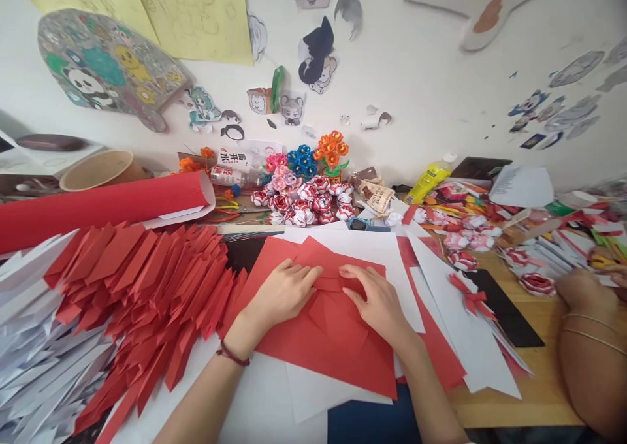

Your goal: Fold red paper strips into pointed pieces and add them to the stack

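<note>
In the head view a small folded piece of red paper (329, 284) lies between my two hands, over larger red sheets (337, 362). My left hand (281, 292) presses on its left side with curled fingers, the thumb pointing inward. At the right end, my right hand (375, 298) has its bent fingers and thumb around the paper's edge. Parts of the folded piece are hidden under my fingers. White sheets (313, 388) show beneath the red ones.
Piled folded red strips (147, 281) and white strips (39, 326) fill the left side. Behind them lies a red roll (102, 206). Red-and-white paper flowers (313, 199) stand at the back. Another person's arm (590, 339) is at the right, near a yellow bottle (431, 177).
</note>
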`<state>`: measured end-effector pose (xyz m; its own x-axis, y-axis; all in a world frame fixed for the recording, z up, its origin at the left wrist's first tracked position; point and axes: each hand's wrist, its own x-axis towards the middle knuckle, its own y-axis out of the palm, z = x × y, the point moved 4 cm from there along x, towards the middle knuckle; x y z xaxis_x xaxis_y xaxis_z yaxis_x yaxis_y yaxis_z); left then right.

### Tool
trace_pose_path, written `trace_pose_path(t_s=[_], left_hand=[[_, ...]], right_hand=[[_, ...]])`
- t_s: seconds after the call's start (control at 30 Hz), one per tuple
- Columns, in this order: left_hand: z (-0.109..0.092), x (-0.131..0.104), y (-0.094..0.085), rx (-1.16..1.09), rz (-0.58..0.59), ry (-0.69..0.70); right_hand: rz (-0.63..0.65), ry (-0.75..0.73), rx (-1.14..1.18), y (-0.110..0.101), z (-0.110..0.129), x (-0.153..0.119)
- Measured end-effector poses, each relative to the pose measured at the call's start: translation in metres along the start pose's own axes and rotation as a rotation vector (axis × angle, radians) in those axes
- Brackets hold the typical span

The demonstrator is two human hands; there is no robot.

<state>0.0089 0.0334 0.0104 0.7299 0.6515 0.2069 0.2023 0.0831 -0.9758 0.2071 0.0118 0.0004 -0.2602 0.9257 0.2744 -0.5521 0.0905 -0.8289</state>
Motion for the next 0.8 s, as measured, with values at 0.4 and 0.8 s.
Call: trace_pose_path(t_s=[0.4,0.8], left_hand=[[0.0008,-0.0021,0.0055,0.040,-0.096,0.050],[0.0075,-0.0011,0.0050,-0.209,-0.100,-0.139]], right_hand=[[-0.020,-0.031,-0.032,-0.0028,-0.0012,0.0023],[-0.065,-0.052,-0.023,0.0027,0.0043,0.0049]])
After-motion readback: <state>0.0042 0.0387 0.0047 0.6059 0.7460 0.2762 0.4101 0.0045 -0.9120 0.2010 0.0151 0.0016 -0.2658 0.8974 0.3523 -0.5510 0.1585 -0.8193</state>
